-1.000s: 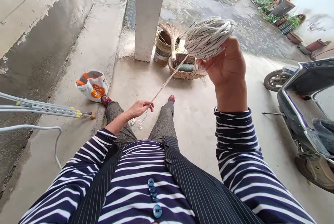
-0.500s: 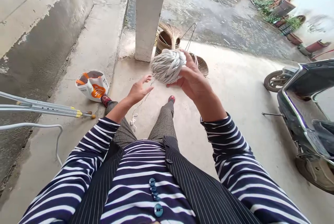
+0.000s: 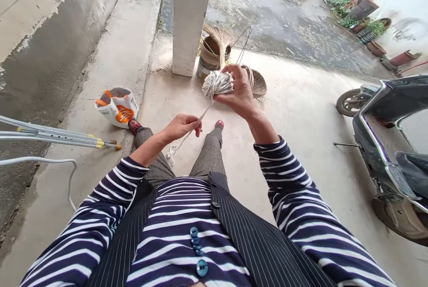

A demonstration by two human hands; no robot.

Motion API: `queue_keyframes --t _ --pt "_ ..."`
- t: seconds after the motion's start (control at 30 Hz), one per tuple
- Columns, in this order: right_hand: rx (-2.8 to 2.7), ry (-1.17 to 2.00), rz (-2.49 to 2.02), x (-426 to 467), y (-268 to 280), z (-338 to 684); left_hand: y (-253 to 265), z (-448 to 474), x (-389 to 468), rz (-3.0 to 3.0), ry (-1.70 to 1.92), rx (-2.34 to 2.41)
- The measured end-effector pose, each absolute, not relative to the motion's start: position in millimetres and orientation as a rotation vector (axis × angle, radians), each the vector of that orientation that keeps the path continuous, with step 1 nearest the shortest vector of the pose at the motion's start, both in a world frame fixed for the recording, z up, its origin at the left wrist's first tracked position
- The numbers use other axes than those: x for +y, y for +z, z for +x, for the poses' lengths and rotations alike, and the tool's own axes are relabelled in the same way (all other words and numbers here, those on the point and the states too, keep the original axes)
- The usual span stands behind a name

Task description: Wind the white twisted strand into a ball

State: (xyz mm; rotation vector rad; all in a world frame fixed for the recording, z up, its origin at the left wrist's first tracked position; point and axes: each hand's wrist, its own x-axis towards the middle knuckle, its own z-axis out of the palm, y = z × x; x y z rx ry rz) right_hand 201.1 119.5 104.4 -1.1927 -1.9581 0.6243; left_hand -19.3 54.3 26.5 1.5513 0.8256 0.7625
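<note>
My right hand [image 3: 241,92] grips a ball of pale grey-white yarn [image 3: 217,85] by its right side, thumb below and fingers over the top. From the ball's underside a strand of yarn [image 3: 206,111] slants down to the left. My left hand [image 3: 184,126] pinches this strand between thumb and fingers, lower than the ball. Past the left hand the strand drops to a small loose tangle [image 3: 171,152] beside my left leg.
Ahead stand a concrete pillar [image 3: 190,24], a bucket [image 3: 207,57] with a straw broom [image 3: 220,39] over it, and a woven basket [image 3: 259,83]. At left are a white-orange bag [image 3: 115,108] and crutches [image 3: 60,138]. A scooter [image 3: 384,144] stands at right.
My left hand has gone from spread fingers to a pinch on the strand and sits slightly lower. The yarn ball has turned in my right hand, the strand now drawn taut below it.
</note>
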Motion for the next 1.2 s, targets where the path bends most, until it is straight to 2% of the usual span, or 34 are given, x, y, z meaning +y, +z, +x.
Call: queue_keyframes --t 0.13,0.3,0.43,0.6,0.73,0.93,1.2 --pt "-2.012 0.496 -1.298 126.0 74.3 200.8 39.0 -35.5 56.3 1.599 0.63 0.808" --pt "-2.087 0.696 -1.344 115.5 35.3 197.1 52.0 -54.2 65.9 1.63 0.605 0.891" --pt "-2.11 1.087 -1.236 98.7 12.4 197.3 48.3 -62.5 80.6 1.719 0.632 1.021" --pt "-1.751 1.871 -0.872 77.3 11.2 197.2 29.8 -60.7 93.1 1.876 0.651 1.128" --pt "-1.429 2.049 -0.741 62.0 22.2 196.4 11.9 -50.4 90.9 1.816 0.783 1.123" --pt "-1.19 2.032 -0.746 57.8 40.5 192.8 -10.0 -36.3 84.0 1.647 0.835 1.114" --pt "-1.292 1.558 -1.116 79.6 56.5 198.2 -5.9 -31.8 66.0 1.627 0.673 1.057"
